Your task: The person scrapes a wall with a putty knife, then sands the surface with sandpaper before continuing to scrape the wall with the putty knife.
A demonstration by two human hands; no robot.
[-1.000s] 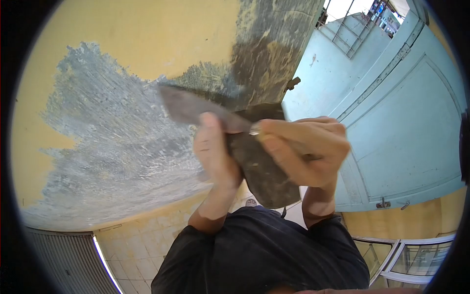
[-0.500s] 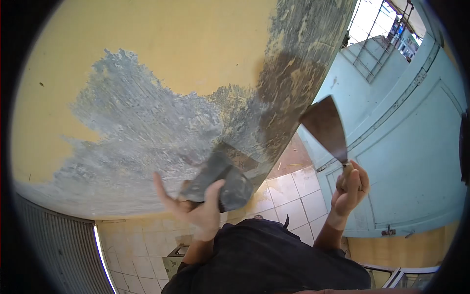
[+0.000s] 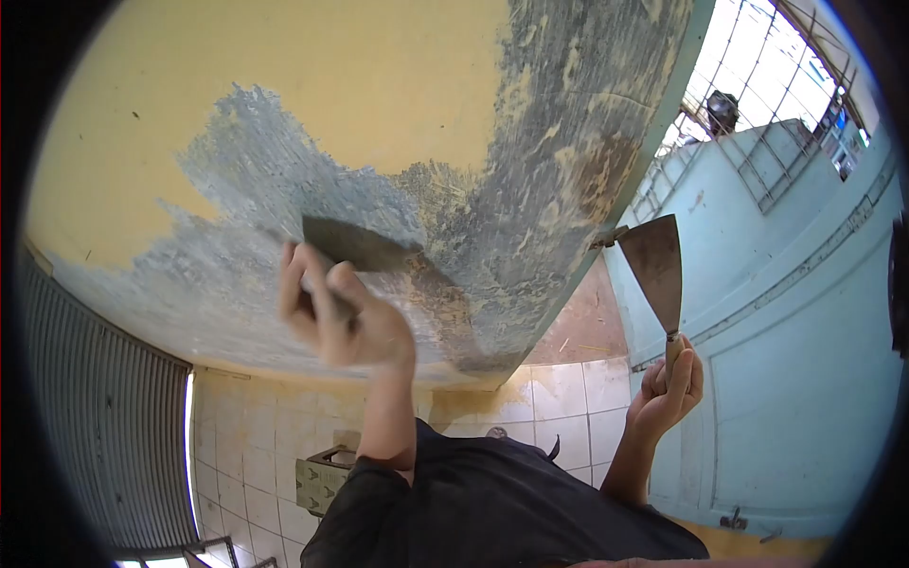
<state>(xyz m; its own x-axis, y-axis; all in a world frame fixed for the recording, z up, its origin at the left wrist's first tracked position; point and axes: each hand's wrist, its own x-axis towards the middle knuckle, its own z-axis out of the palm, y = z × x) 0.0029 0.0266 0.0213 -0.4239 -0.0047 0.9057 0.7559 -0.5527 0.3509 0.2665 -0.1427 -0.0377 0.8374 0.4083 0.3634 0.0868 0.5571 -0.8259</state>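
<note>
The left hand (image 3: 355, 317), blurred, curls its fingers around a dark flat tool (image 3: 355, 243) by the grey-patched wall (image 3: 275, 170), contact unclear; the right hand (image 3: 668, 388) grips 1 scraper (image 3: 655, 270) by its handle, fingers closed, blade up, near the blue door (image 3: 786, 407)

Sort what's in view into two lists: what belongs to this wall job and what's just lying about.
In the job:
- scraper, in the right hand
- grey-patched wall
- left hand at the wall; its hold is too blurred to name

Apparently just about:
- patterned, box-like thing on the floor
- blue door
- ribbed shutter
</note>
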